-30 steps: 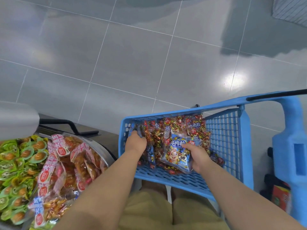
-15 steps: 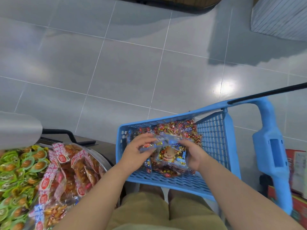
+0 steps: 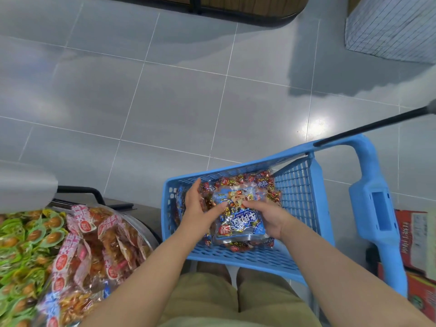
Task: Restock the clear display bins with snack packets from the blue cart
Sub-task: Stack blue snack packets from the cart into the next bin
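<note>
Blue snack packet (image 3: 238, 222) — in right hand (image 3: 267, 219)

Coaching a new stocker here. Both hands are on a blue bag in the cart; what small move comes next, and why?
Probably lift the bag clear of the cart and swing it left toward the bins. The right hand grips its right edge, the left hand steadies the other side, and it lies atop the pile.

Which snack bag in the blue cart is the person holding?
The large blue cartoon-printed bag, on top, gripped by the right hand; the other bags lie beneath it.
</note>
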`<action>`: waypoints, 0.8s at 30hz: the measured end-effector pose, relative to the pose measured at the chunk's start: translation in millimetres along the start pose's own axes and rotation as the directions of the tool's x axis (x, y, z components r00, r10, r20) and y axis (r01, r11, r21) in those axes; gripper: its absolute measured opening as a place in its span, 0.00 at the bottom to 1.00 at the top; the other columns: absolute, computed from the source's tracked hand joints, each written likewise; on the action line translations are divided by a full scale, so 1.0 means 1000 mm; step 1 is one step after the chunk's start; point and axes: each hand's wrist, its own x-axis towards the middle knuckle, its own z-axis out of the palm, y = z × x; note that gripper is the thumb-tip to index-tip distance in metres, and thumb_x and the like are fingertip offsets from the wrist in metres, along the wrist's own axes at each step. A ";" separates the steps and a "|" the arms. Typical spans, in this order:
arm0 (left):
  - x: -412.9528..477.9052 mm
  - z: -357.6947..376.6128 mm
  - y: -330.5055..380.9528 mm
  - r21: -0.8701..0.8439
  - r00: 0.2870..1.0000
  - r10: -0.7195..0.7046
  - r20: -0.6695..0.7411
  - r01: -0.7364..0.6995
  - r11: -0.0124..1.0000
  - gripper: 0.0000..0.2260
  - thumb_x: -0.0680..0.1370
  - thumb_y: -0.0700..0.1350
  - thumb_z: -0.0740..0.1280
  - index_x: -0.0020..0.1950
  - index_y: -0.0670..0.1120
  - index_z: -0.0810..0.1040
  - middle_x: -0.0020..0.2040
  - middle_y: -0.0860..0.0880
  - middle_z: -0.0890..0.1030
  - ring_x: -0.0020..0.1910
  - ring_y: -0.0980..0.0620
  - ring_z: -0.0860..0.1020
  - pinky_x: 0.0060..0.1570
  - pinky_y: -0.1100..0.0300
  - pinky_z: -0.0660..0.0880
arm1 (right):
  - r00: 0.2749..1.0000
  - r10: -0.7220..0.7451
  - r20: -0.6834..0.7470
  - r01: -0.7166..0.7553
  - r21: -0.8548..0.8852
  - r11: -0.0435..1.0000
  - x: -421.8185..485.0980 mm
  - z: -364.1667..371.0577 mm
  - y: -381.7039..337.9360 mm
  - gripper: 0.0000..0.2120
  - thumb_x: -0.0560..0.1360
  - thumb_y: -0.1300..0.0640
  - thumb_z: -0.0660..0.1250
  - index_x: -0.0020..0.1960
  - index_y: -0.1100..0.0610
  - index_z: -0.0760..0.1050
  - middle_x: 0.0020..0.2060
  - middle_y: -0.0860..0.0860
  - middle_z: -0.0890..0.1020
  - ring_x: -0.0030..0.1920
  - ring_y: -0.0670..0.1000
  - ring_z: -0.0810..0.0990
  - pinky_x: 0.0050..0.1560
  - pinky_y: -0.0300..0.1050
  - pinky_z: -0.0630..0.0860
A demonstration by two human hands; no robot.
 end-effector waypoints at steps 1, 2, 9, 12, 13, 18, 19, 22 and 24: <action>0.005 0.003 -0.001 -0.067 0.990 -0.135 0.039 0.137 0.988 0.33 0.76 0.55 0.68 0.76 0.55 0.56 0.72 0.55 0.63 0.70 0.53 0.66 0.70 0.47 0.65 | 1.000 0.004 -0.005 -0.004 0.001 1.000 0.000 0.001 0.001 0.32 0.67 0.58 0.74 0.66 0.59 0.64 0.46 0.57 0.85 0.45 0.55 0.84 0.40 0.49 0.81; 0.009 0.007 -0.004 -0.080 0.969 -0.230 0.095 0.237 0.968 0.31 0.77 0.57 0.64 0.77 0.53 0.56 0.71 0.54 0.67 0.68 0.52 0.69 0.70 0.49 0.65 | 1.000 0.012 -0.002 -0.012 0.008 1.000 0.002 0.001 0.004 0.34 0.66 0.57 0.75 0.68 0.59 0.64 0.48 0.58 0.84 0.45 0.56 0.84 0.41 0.50 0.81; 0.031 0.027 -0.028 0.138 0.932 -0.351 0.095 0.337 0.931 0.30 0.79 0.65 0.50 0.76 0.51 0.60 0.74 0.51 0.64 0.71 0.48 0.65 0.67 0.51 0.62 | 0.996 0.046 -0.073 -0.044 0.026 0.999 0.017 -0.008 0.015 0.41 0.61 0.59 0.77 0.68 0.53 0.59 0.48 0.53 0.80 0.41 0.52 0.83 0.33 0.47 0.80; 0.042 0.021 -0.047 0.280 0.923 -0.341 -0.180 0.380 0.881 0.19 0.80 0.55 0.59 0.66 0.45 0.69 0.62 0.44 0.75 0.53 0.47 0.75 0.53 0.53 0.72 | 0.986 0.007 -0.166 -0.003 0.019 1.000 0.031 -0.022 0.019 0.50 0.62 0.57 0.78 0.75 0.51 0.53 0.62 0.52 0.75 0.60 0.55 0.75 0.56 0.55 0.76; 0.045 0.020 -0.055 0.320 0.900 -0.369 -0.231 0.428 0.845 0.18 0.79 0.52 0.63 0.63 0.43 0.68 0.59 0.43 0.76 0.50 0.46 0.76 0.49 0.52 0.73 | 0.984 0.002 -0.177 0.002 0.022 1.000 0.035 -0.027 0.021 0.54 0.59 0.56 0.79 0.76 0.51 0.50 0.68 0.53 0.70 0.66 0.56 0.70 0.64 0.58 0.69; 0.058 0.035 -0.086 0.395 0.816 -0.559 -0.146 0.567 0.723 0.33 0.76 0.52 0.69 0.72 0.40 0.56 0.67 0.39 0.68 0.62 0.40 0.72 0.56 0.50 0.73 | 0.979 0.039 -0.200 -0.037 0.013 0.999 0.049 -0.050 0.034 0.58 0.60 0.54 0.79 0.77 0.53 0.45 0.76 0.54 0.55 0.75 0.57 0.53 0.72 0.60 0.51; 0.060 0.036 -0.090 0.417 0.813 -0.556 -0.174 0.572 0.706 0.31 0.77 0.50 0.68 0.72 0.40 0.56 0.66 0.39 0.70 0.60 0.40 0.74 0.56 0.48 0.74 | 0.980 0.040 -0.195 -0.038 0.014 0.999 0.051 -0.053 0.037 0.56 0.61 0.55 0.79 0.77 0.53 0.46 0.76 0.53 0.55 0.75 0.56 0.53 0.72 0.59 0.51; 0.067 0.037 -0.102 0.455 0.810 -0.522 -0.267 0.584 0.673 0.23 0.79 0.42 0.62 0.71 0.39 0.58 0.58 0.39 0.76 0.54 0.40 0.77 0.50 0.49 0.76 | 0.987 0.044 -0.155 -0.038 0.041 0.998 0.053 -0.060 0.044 0.56 0.60 0.56 0.79 0.77 0.51 0.48 0.76 0.51 0.57 0.75 0.54 0.54 0.74 0.59 0.51; 0.068 0.032 -0.105 0.455 0.810 -0.509 -0.291 0.585 0.672 0.22 0.79 0.39 0.61 0.72 0.39 0.58 0.55 0.39 0.77 0.50 0.41 0.78 0.43 0.51 0.75 | 0.987 0.032 -0.156 -0.024 0.056 0.998 0.053 -0.062 0.046 0.55 0.63 0.57 0.77 0.77 0.50 0.45 0.76 0.50 0.55 0.75 0.54 0.54 0.73 0.57 0.51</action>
